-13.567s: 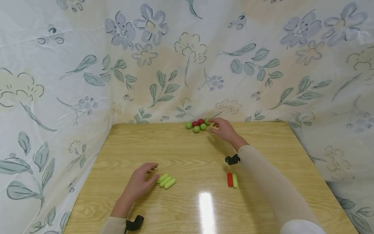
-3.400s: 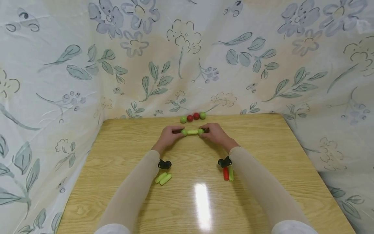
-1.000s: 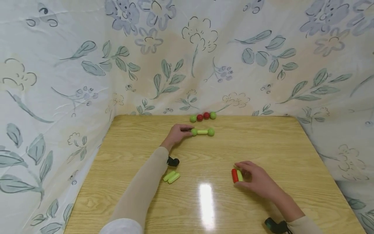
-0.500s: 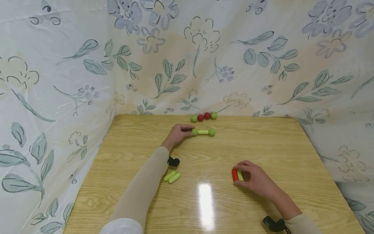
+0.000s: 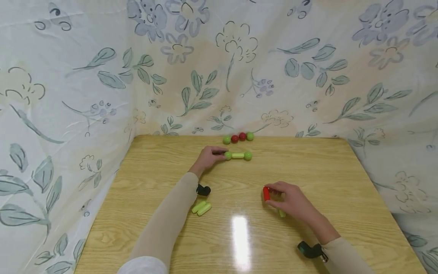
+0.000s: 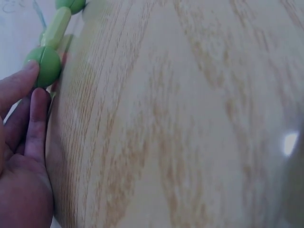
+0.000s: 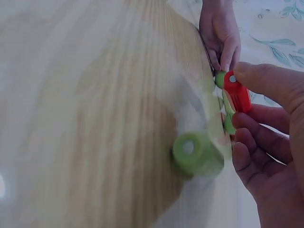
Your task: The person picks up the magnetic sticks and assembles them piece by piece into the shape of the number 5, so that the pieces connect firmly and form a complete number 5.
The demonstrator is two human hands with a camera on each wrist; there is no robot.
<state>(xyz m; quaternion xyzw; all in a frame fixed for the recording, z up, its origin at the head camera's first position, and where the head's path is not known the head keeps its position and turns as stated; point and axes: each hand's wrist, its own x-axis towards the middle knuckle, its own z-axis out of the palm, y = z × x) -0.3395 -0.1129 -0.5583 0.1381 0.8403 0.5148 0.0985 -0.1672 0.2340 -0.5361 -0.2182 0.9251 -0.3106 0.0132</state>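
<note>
Red rod (image 5: 266,194) was pinched at its ends by the right hand (image 5: 291,198), thumb opposite fingers, to the near right of the green dumbbell (image 5: 237,155); the left hand (image 5: 207,157) pinched its left ball (image 5: 228,155).

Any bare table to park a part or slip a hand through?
Free: table centre, between the two green rods and right hand; far right, right of the dumbbell-like piece; far left, left of the left hand. Crowded: mid back edge, four balls just behind that piece; also by the right hand, which partly hides a green rod.

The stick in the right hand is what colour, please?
The stick is red; the right wrist view shows it best.
</note>
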